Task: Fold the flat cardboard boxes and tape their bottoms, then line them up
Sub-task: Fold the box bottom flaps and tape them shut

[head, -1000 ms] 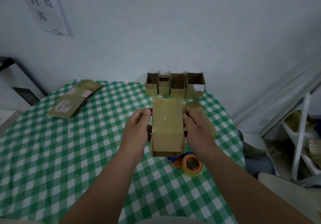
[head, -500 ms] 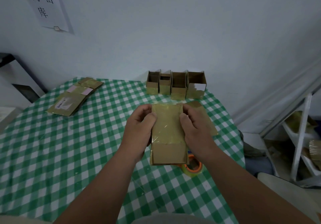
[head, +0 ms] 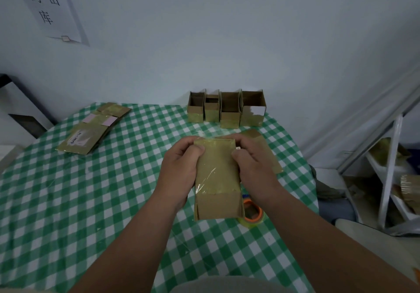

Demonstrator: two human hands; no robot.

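Note:
A folded brown cardboard box [head: 217,179] is held above the table, its far half covered with shiny tape. My left hand [head: 180,167] grips its left side, thumb on the taped face and fingers curled over the far top edge. My right hand [head: 252,167] grips the right side the same way. Several finished open boxes [head: 226,109] stand in a row at the table's far edge. A stack of flat boxes [head: 91,131] lies at the far left. A roll of tape [head: 252,214] with an orange core lies just below the held box, partly hidden.
The table [head: 68,201] has a green and white checked cloth. One flat cardboard piece [head: 268,149] lies behind my right hand. A white metal shelf [head: 391,167] with cardboard stands at the right. A paper sign [head: 47,6] hangs on the wall.
Both hands have slid up the box toward its far end, and the fingers now curl over the top edge. The box sits slightly lower and nearer.

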